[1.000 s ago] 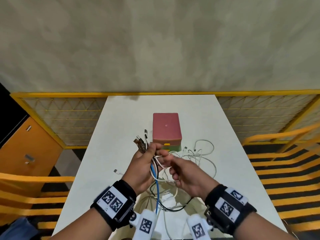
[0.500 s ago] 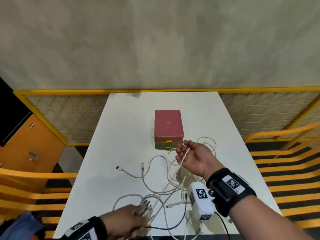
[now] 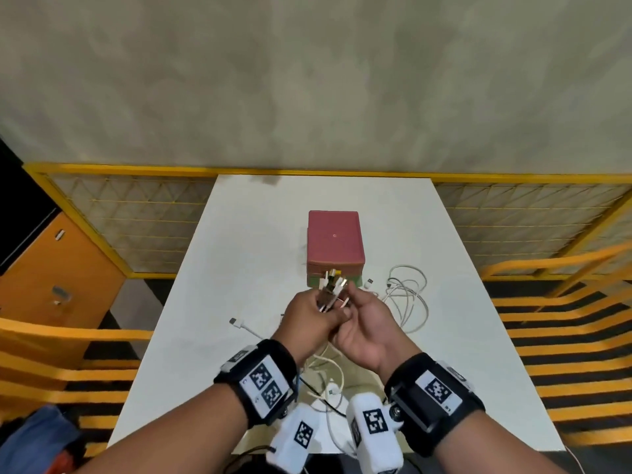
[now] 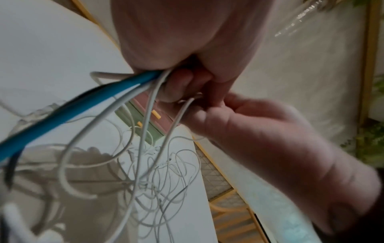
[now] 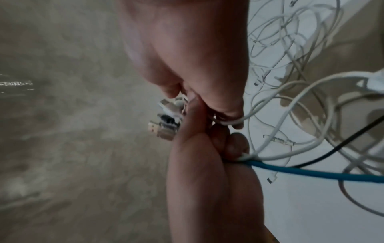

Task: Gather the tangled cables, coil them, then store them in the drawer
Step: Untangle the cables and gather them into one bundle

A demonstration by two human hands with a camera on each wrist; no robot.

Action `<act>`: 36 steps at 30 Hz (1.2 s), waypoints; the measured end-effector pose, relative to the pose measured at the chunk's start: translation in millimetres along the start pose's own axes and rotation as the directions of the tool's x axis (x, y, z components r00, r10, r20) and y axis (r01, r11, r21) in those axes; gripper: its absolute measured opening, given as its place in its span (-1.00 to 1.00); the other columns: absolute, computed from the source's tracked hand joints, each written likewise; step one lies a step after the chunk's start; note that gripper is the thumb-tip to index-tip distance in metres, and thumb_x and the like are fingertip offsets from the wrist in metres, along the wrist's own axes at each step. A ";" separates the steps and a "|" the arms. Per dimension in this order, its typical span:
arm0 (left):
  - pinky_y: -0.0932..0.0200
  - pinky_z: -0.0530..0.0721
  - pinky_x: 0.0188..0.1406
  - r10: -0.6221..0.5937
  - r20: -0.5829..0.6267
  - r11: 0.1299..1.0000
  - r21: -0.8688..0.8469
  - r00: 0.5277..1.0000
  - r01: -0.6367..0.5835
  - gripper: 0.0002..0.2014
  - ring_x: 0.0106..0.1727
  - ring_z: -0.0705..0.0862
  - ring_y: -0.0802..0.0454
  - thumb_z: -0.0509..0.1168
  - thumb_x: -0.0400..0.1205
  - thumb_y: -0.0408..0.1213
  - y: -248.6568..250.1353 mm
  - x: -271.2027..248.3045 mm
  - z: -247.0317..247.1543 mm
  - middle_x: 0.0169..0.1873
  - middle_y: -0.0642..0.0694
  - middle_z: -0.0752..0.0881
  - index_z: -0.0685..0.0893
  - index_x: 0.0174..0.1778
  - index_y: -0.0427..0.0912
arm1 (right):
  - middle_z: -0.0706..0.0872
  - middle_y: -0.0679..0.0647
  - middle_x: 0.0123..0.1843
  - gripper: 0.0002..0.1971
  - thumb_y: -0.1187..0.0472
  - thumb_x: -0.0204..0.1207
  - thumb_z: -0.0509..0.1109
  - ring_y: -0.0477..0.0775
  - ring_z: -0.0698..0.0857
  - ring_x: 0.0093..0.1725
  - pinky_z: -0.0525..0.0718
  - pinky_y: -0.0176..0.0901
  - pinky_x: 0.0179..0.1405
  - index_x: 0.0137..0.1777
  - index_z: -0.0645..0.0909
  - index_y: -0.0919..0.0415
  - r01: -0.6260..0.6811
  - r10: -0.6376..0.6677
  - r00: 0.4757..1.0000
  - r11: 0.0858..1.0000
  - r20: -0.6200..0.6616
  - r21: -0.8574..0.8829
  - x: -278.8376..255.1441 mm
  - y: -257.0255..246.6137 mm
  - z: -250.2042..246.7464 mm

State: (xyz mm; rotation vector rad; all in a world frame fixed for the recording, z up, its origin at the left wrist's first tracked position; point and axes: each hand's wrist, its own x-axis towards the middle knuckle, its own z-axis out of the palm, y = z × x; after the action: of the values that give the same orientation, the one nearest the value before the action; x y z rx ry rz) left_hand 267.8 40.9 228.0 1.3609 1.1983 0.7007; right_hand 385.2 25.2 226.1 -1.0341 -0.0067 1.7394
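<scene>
Above the desk's (image 3: 239,254) near half, the left hand (image 3: 309,318) grips a bundle of cable plugs (image 3: 330,292); the right hand (image 3: 364,325) pinches a white cable (image 5: 230,122) beside it. Loose cables (image 3: 408,295) trail toward the right edge, near the drawer box (image 3: 334,246).

White table (image 3: 239,254) against mottled beige wall (image 3: 307,80); yellow mesh railing (image 3: 130,213) behind and beside it; orange cabinet (image 3: 51,278) at left.

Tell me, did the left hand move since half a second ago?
Yes. The left hand rose from the table's near edge toward the red drawer box, meeting the right hand.
</scene>
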 end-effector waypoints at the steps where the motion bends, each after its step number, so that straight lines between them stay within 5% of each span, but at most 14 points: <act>1: -0.14 0.74 -0.02 0.000 0.031 1.000 -0.016 1.000 0.000 -0.86 -0.26 0.71 0.04 0.52 0.30 -0.20 -3.8 -2.6 -4.3 -0.33 0.00 0.77 0.72 -0.30 -0.07 | 0.79 0.23 -0.07 -0.64 0.02 0.72 0.14 0.19 0.78 -0.12 0.62 0.05 0.05 0.14 0.65 0.27 -0.030 0.030 1.000 0.999 0.002 -0.037 -0.4 -2.0 -3.0; 6: 0.39 0.52 -0.28 -0.083 0.287 0.980 0.199 0.954 0.025 -0.72 -0.42 0.61 0.35 0.59 0.41 -0.38 -36.8 -52.1 -32.2 -0.53 0.19 0.68 0.58 -0.41 -0.10 | 0.87 0.22 -0.11 -0.78 0.21 0.72 0.10 0.21 0.86 -0.11 0.57 0.23 0.13 -0.12 0.52 0.17 0.005 -0.016 0.994 0.995 -0.106 -0.100 2.8 -45.3 -18.9; 10: 0.29 0.52 -0.20 -0.269 0.372 0.922 0.366 0.889 0.126 -0.78 -0.33 0.61 0.28 0.60 0.33 -0.23 -71.6 -85.1 -66.9 -0.42 0.13 0.68 0.68 -0.33 -0.21 | 0.81 0.10 -0.32 -0.76 0.19 0.74 0.11 0.11 0.87 -0.27 0.59 0.08 0.00 -0.15 0.51 0.12 0.017 -0.025 0.992 0.998 -0.127 -0.065 7.1 -65.6 -29.0; 13: 0.34 0.53 -0.20 -0.272 0.427 0.922 0.371 0.862 0.108 -0.75 -0.30 0.64 0.29 0.62 0.38 -0.16 -66.1 -87.1 -77.6 -0.38 0.16 0.71 0.72 -0.24 -0.22 | 0.83 0.12 -0.28 -0.78 0.14 0.76 0.09 0.14 0.88 -0.22 0.63 0.11 0.02 -0.06 0.53 0.11 0.030 -0.040 0.993 0.996 -0.110 -0.090 9.5 -61.4 -29.5; 16: 0.42 0.51 -0.38 -0.113 0.240 0.984 0.160 0.964 0.075 -0.84 -0.44 0.63 0.34 0.59 0.49 -0.21 -39.0 -75.3 -73.2 -0.42 0.18 0.75 0.73 -0.21 -0.11 | 0.86 0.17 -0.19 -0.78 0.17 0.76 0.09 0.16 0.88 -0.17 0.65 0.18 0.06 -0.01 0.55 0.13 0.059 -0.070 0.993 0.991 -0.094 -0.121 8.8 -57.2 -27.0; 19: 0.29 0.28 -0.63 -0.087 -0.098 0.979 -0.192 0.991 0.067 -0.68 -0.64 0.30 0.14 0.59 0.40 -0.12 -11.8 -43.5 -61.7 -0.62 0.11 0.43 0.55 -0.32 -0.11 | 0.87 0.17 -0.15 -0.76 0.17 0.77 0.10 0.15 0.86 -0.11 0.64 0.14 0.03 0.00 0.58 0.16 0.076 -0.081 0.996 0.982 -0.027 -0.173 4.9 -45.1 -18.7; 22: 0.33 0.40 -0.65 0.001 -0.120 0.975 -0.221 0.993 -0.028 -0.80 -0.65 0.43 0.20 0.55 0.50 -0.38 8.5 -13.9 -30.9 -0.64 0.13 0.52 0.62 -0.28 -0.20 | 0.83 0.20 -0.06 -0.77 0.16 0.74 0.16 0.12 0.81 -0.12 0.68 0.02 -0.12 0.02 0.64 0.19 0.042 -0.037 0.999 0.986 0.036 -0.164 0.6 -22.4 -3.3; 24: 0.32 0.60 -0.45 -0.003 -0.093 0.977 -0.214 0.996 -0.017 -0.87 -0.45 0.68 0.14 0.53 0.49 -0.47 12.5 -3.6 -8.1 -0.47 0.03 0.73 0.70 -0.19 -0.27 | 0.78 0.19 -0.11 -0.74 0.19 0.73 0.16 0.11 0.79 -0.19 0.74 -0.04 -0.20 0.06 0.67 0.26 0.023 -0.016 0.997 0.995 0.079 -0.093 -1.9 -8.8 7.0; 26: 0.27 0.64 -0.38 -0.037 -0.090 0.976 -0.217 0.995 0.017 -0.86 -0.34 0.72 0.05 0.51 0.49 -0.50 8.1 0.2 3.1 -0.38 -0.05 0.76 0.71 -0.24 -0.22 | 0.80 0.18 -0.15 -0.68 0.16 0.74 0.14 0.13 0.80 -0.19 0.75 -0.01 -0.17 0.06 0.70 0.28 0.000 0.010 0.994 0.996 0.106 -0.089 -4.1 -5.5 11.5; 30: 0.41 0.45 -0.63 -0.096 0.132 0.985 -0.133 0.987 0.114 -0.77 -0.58 0.54 0.24 0.48 0.51 -0.54 -5.0 -19.0 -8.2 -0.53 0.12 0.66 0.68 -0.30 -0.12 | 0.83 0.30 -0.13 -0.69 0.20 0.70 0.16 0.26 0.79 -0.09 0.79 0.09 -0.24 -0.13 0.68 0.29 -0.033 0.037 0.999 0.995 0.038 -0.099 -6.3 -32.0 -2.8; 33: 0.40 0.41 -0.62 -0.210 0.349 0.976 0.137 0.913 0.172 -0.77 -0.57 0.51 0.26 0.53 0.47 -0.49 -23.1 -45.0 -31.0 -0.54 0.14 0.63 0.65 -0.32 -0.11 | 0.85 0.26 -0.11 -0.78 0.25 0.73 0.11 0.22 0.86 -0.09 0.66 0.26 0.09 -0.10 0.54 0.21 0.001 -0.004 0.997 0.999 -0.074 -0.037 -3.3 -57.2 -17.4; 36: 0.34 0.37 -0.56 -0.340 0.422 0.936 0.238 0.841 0.259 -0.77 -0.55 0.49 0.17 0.58 0.41 -0.38 -40.7 -66.1 -56.9 -0.48 0.08 0.61 0.64 -0.33 -0.05 | 0.81 0.18 -0.24 -0.77 0.25 0.75 0.12 0.17 0.87 -0.24 0.63 0.17 0.10 -0.10 0.55 0.20 0.001 -0.003 0.997 1.000 -0.076 -0.020 -0.5 -65.9 -24.6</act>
State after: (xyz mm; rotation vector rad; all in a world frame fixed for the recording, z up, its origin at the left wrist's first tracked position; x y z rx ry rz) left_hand 185.1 -6.6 214.9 1.3409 1.0663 0.0376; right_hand 451.6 42.4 241.6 -1.1142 0.0229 1.7002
